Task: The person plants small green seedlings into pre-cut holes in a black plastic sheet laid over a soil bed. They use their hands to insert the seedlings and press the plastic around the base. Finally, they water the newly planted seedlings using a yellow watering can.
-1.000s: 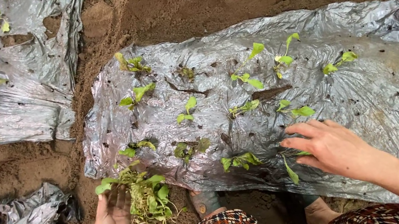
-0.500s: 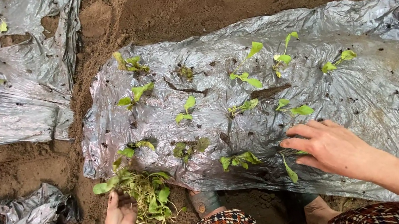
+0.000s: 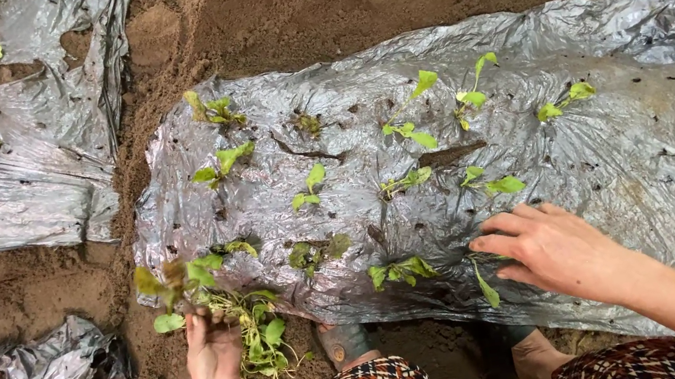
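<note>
Here the left hand grips loose seedlings; the right hand rests open-fingered on silver sheeting.

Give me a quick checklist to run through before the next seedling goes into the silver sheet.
1. Seedlings in reach: ok, a loose bunch lies on the soil under the left hand.
2. One seedling singled out: cannot tell, the fingers rest among tangled stems.
3. Right hand free: ok, it lies flat and open on the sheet.
4. Empty hole ready: cannot tell, the hand covers that spot.
5. Planted seedlings clear of the hands: ok.
</note>
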